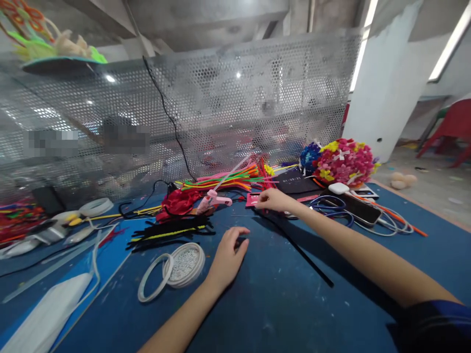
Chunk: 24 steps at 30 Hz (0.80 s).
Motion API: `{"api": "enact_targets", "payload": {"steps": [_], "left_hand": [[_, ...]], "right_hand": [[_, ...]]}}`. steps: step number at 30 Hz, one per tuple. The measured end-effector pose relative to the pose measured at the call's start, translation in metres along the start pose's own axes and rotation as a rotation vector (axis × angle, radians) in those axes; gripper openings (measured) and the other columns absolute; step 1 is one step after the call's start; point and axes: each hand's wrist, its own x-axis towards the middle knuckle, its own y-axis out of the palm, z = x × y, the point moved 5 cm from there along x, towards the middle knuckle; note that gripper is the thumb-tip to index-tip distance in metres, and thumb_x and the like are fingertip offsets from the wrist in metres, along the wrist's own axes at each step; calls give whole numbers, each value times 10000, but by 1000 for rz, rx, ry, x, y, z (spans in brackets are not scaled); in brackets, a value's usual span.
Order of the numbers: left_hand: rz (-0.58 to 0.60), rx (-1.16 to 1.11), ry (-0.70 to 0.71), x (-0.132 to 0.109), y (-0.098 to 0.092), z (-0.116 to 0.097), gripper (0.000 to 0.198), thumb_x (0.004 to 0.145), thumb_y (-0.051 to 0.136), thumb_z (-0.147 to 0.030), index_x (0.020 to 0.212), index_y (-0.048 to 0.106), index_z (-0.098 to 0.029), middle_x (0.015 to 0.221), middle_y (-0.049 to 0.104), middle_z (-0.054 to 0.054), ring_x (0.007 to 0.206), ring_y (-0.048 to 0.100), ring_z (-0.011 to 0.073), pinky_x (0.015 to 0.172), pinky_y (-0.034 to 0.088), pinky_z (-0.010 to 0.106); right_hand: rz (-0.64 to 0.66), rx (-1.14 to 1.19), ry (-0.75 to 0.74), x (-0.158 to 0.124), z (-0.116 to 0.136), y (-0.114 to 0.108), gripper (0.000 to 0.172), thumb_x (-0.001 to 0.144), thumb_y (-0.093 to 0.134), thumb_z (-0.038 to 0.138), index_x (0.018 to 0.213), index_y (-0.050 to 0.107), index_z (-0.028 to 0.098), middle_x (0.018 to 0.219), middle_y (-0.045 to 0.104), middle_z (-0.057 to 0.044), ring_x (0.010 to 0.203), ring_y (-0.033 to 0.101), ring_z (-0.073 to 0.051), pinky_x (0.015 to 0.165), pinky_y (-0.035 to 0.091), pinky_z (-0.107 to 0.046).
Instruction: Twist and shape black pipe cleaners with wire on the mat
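Note:
My left hand [228,257] hovers or rests low over the blue table, its fingers loosely curled and the thumb apart, with nothing seen in it. Farther forward, my right hand [275,201] has its fingertips pinched together beside a small pink packet [252,199]. Whatever lies between those fingertips is too small to make out. From beneath that hand a black pipe cleaner [301,252] runs toward me across the table. A pink glue gun [213,200] lies left of the packet. Closer to my left hand are a pile of black pipe cleaners [169,231] and a round white-rimmed container [187,264] of small pale beads.
A white ring [155,278] leans against the container. Colourful pipe cleaners [228,177] lie along the perforated metal screen [235,108]. To the right are a pink flower ball [346,164], a phone [356,208] and cables. A dark timer display [294,181] sits behind my right hand.

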Motion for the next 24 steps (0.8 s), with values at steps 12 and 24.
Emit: {"api": "enact_targets", "payload": {"steps": [12,24], "left_hand": [[321,949,482,-7,20,-14,150,906,429,-155,926,571,-200,932,641,19,912,564,171,935,351,399],[334,999,498,-7,19,-18,186,914,392,-144,888,570,-194,852,611,33,788,562,180,675,405,284]], "right_hand": [[125,-225,-17,-30,43,-28,118,837,491,126,804,604,119,638,637,-26,578,608,-138,572,463,-242],[-368,470,-202,-64,56,-125,215,694,565,38,883,580,137,837,672,-46,757,635,-119,629,506,-207]]}}
